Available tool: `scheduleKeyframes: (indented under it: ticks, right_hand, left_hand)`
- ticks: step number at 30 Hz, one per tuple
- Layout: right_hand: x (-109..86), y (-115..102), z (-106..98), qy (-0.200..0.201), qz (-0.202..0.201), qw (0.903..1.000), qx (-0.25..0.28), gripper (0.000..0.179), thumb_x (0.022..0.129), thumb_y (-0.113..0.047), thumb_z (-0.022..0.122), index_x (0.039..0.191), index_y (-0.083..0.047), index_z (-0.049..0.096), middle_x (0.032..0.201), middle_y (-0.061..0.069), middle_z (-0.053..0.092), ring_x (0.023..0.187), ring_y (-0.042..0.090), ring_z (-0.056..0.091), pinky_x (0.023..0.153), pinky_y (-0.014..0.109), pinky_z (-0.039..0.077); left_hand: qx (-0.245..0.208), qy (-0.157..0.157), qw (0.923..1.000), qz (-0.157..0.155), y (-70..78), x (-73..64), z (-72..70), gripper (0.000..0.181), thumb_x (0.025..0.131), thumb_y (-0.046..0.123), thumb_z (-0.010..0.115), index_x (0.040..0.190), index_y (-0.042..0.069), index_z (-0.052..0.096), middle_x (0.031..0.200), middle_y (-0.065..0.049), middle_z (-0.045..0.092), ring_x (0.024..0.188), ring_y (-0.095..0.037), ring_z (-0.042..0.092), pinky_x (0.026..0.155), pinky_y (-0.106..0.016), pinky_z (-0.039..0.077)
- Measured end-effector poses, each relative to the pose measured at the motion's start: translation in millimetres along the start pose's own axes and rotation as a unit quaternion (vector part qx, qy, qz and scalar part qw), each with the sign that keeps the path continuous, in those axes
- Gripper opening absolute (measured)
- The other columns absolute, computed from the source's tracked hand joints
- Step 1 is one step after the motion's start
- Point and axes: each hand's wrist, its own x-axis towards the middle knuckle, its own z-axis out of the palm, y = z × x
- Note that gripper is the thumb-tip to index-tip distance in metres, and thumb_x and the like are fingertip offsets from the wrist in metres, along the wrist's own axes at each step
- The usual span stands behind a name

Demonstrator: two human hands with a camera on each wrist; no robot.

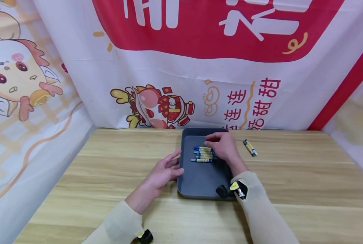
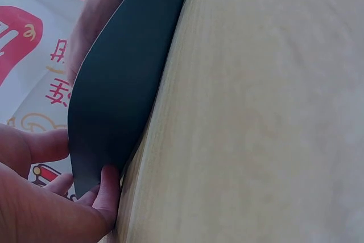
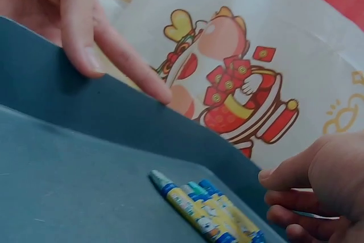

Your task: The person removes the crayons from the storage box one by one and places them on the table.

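Observation:
A dark grey tray (image 1: 196, 184) stands on the table, with several crayons (image 1: 202, 160) lying side by side in it. My left hand (image 1: 164, 171) holds the tray's left wall, thumb over the rim. In the left wrist view its other fingers (image 2: 108, 192) touch the outer wall. My right hand (image 1: 225, 147) hovers over the tray beside the crayons. Nothing shows between its parted thumb and fingers in the right wrist view. The crayons (image 3: 199, 214) there have yellow wrappers with blue bands; one has a greyish tip.
More crayons (image 1: 250, 147) lie on the wooden table (image 1: 291, 169) to the right of the tray. A printed cloth (image 1: 157, 71) hangs along the table's back edge, and another hanging (image 1: 47, 101) is at the left. Each sleeve carries a small black camera.

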Motion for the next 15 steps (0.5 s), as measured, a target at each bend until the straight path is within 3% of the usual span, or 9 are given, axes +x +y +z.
scheduleKeyframes:
  ticks: [5, 15]
  right_hand:
    - [3.6, 3, 5, -0.014, 0.022, 0.9997, -0.003, 0.026, 0.100, -0.018, 0.075, 0.124, -0.011, 0.079, 0.126, 0.012, 0.076, 0.114, 0.030, 0.067, 0.103, 0.047, 0.054]
    - [8.1, 8, 12, -0.028, 0.024, 0.9984, -0.043, 0.023, 0.098, -0.015, 0.076, 0.121, -0.012, 0.081, 0.124, 0.012, 0.077, 0.115, 0.028, 0.068, 0.103, 0.047, 0.055]
  left_hand:
    - [0.003, 0.000, 1.0000, -0.004, 1.0, -1.2, -0.5, 0.071, 0.099, 0.001, 0.067, 0.162, 0.025, 0.045, 0.164, -0.018, 0.048, 0.145, -0.036, 0.054, 0.115, -0.049, 0.052]
    - [0.006, 0.000, 1.0000, 0.000, 2.4, -2.6, -0.1, 0.071, 0.099, 0.000, 0.067, 0.163, 0.024, 0.044, 0.164, -0.020, 0.047, 0.145, -0.037, 0.053, 0.114, -0.049, 0.053]
